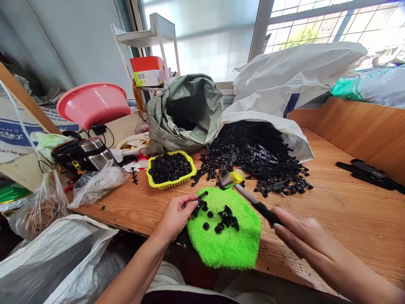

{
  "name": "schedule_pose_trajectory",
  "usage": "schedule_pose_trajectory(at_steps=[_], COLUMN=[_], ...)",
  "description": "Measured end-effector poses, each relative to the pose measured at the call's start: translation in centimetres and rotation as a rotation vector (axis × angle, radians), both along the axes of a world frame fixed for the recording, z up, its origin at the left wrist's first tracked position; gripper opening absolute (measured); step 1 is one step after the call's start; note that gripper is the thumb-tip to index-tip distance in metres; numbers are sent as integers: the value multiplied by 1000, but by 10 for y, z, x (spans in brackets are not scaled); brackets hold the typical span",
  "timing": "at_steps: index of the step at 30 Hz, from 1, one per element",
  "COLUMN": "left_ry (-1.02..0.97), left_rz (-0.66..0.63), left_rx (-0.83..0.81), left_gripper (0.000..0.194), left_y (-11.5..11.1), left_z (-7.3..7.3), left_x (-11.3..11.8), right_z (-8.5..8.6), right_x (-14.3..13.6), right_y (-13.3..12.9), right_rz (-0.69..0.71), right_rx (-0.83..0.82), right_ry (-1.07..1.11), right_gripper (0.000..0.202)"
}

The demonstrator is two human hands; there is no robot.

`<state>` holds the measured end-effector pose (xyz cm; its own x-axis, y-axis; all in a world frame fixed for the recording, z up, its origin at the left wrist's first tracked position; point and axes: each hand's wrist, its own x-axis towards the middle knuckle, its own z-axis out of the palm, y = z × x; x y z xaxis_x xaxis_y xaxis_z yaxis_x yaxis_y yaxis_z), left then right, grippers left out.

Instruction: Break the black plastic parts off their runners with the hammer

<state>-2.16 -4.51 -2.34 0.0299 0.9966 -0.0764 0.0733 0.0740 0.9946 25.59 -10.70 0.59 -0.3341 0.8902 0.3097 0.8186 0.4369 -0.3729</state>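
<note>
My right hand (pixel 303 232) is closed around the black grip of a hammer (pixel 249 196); its head, black and yellow and slightly blurred, is raised over the far edge of a green cloth (pixel 228 251). At the cloth's left side, the thumb and fingers of my left hand (pixel 179 215) pinch a small black plastic strip (pixel 202 196). Several round black caps (pixel 206 226) lie beside it on the cloth. Right of those is a little heap of black stemmed caps (pixel 230 219). My fingers partly cover the strip.
A yellow basket (pixel 167 184) full of black caps stands behind my left hand. Black strips (pixel 265 156) spill from a white sack (pixel 300 141) at the back. A green woven sack (pixel 186 135) gapes behind the basket. Plastic bags (pixel 98 185) and a steel flask (pixel 95 154) sit left.
</note>
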Motion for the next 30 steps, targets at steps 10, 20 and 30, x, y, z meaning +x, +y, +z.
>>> schedule_pose_trajectory(at_steps=[10,20,30], left_ry=[67,77,51], left_rz=[-54,-47,-21], left_rx=[112,107,44], left_gripper=[30,24,29], left_y=[2,0,0], left_z=[-4,-5,-7], left_x=[-5,-3,-1], right_z=[18,16,13], right_x=[-31,-33,-40], right_y=[16,16,16], right_rz=[133,113,47], right_rx=[50,-36,-139], right_ry=[-241,-303,-350], right_gripper=[32,28,27])
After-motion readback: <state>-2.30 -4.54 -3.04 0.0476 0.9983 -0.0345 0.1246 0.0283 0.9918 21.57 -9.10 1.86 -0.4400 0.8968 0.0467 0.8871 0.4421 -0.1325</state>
